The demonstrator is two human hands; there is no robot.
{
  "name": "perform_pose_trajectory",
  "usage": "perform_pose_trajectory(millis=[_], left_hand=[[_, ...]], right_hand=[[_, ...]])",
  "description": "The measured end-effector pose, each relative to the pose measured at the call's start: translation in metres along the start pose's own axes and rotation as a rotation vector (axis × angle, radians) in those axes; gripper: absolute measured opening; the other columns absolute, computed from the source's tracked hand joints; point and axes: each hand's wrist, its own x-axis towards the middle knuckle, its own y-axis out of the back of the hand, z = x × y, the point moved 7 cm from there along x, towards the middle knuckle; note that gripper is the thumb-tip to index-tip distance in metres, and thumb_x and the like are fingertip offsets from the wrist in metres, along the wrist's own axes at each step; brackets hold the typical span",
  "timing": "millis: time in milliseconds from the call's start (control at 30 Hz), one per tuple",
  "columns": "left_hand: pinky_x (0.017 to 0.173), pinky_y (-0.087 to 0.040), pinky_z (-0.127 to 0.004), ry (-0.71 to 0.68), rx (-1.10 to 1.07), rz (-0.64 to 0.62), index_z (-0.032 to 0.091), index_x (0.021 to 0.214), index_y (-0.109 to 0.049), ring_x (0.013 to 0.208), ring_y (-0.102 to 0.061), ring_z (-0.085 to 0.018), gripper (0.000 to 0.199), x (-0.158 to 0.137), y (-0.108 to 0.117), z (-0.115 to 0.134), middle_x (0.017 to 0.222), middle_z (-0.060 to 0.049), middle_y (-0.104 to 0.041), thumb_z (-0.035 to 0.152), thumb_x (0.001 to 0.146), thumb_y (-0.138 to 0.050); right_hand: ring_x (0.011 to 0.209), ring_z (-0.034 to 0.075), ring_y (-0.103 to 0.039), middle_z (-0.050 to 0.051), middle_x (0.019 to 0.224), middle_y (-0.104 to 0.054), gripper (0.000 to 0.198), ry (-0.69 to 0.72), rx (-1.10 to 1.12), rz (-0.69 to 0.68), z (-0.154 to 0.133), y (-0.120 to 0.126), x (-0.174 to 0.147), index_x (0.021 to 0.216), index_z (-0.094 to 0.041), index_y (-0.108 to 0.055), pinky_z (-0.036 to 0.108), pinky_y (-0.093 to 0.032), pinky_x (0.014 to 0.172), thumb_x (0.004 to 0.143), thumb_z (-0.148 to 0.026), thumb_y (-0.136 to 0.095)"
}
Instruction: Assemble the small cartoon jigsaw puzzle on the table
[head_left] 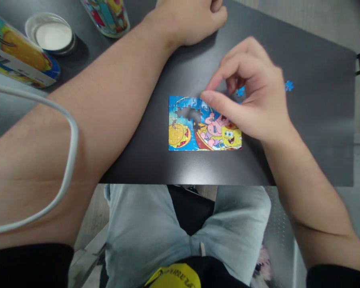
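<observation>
A small jigsaw puzzle [183,138] with a cartoon burger and cartoon figures lies on the dark table, with a gap in its upper left middle. Over its top edge is my right hand [252,84], thumb and index fingertips pinched together; anything between them is too small to make out. One loose blue puzzle piece [240,91] shows beneath that hand's fingers, and another blue piece [289,85] lies just right of the hand. My left hand [195,20] rests on the table beyond the puzzle, fingers curled in, partly cut off by the top of the view; its inside is hidden.
At the upper left are a round metal lid or tin [54,37], a printed cartoon can [109,18] and a burger-printed container [21,52]. A white cable [73,148] loops across the left forearm. The table's [144,174] front edge runs above my lap.
</observation>
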Motion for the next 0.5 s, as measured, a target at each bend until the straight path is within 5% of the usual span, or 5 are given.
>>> perform_pose_trajectory(millis=[133,233,267,333,500], left_hand=[[0.098,-0.049,-0.034,-0.057,-0.09,0.095,0.026,0.089,-0.074,0.127,-0.07,-0.024,0.041,-0.09,0.012,0.041,0.102,-0.002,-0.085,0.043,0.126,-0.079],[0.096,-0.048,-0.035,-0.099,-0.094,0.127,0.027,0.091,-0.076,0.124,-0.064,-0.024,0.044,-0.106,0.012,0.052,0.096,0.0,-0.083,0.052,0.127,-0.081],[0.096,-0.047,-0.035,-0.11,-0.093,0.145,0.028,0.091,-0.076,0.122,-0.062,-0.024,0.045,-0.095,0.012,0.049,0.093,0.001,-0.082,0.053,0.128,-0.081],[0.094,-0.043,-0.036,-0.108,-0.088,0.167,0.029,0.089,-0.074,0.117,-0.056,-0.023,0.044,-0.055,0.011,0.035,0.084,0.003,-0.076,0.05,0.128,-0.083],[0.076,-0.022,-0.048,0.07,0.159,0.11,0.03,0.067,-0.051,0.085,-0.03,-0.022,0.066,0.053,0.002,-0.024,0.057,0.008,-0.03,0.013,0.103,-0.104]], right_hand=[[0.093,0.031,-0.062,0.007,0.113,-0.078,0.039,-0.079,-0.105,0.2,0.021,0.051,0.003,0.1,-0.035,-0.083,0.05,-0.053,0.09,0.115,-0.07,-0.095],[0.085,0.031,-0.058,0.008,0.109,-0.077,0.034,-0.093,-0.185,0.29,0.042,0.088,0.003,0.099,-0.036,-0.077,0.05,-0.046,0.083,0.117,-0.059,-0.092],[0.079,0.028,-0.052,0.008,0.099,-0.074,0.036,-0.03,-0.163,0.426,0.045,0.105,0.0,0.093,-0.034,-0.075,0.047,-0.038,0.079,0.108,-0.055,-0.1],[0.078,0.025,-0.052,0.007,0.093,-0.072,0.036,-0.036,-0.146,0.471,0.063,0.121,-0.002,0.091,-0.03,-0.079,0.046,-0.036,0.078,0.1,-0.05,-0.108],[0.079,0.023,-0.05,0.005,0.092,-0.079,0.05,-0.165,-0.308,0.363,0.097,0.136,-0.009,0.096,-0.029,-0.087,0.044,-0.045,0.08,0.102,-0.074,-0.107]])
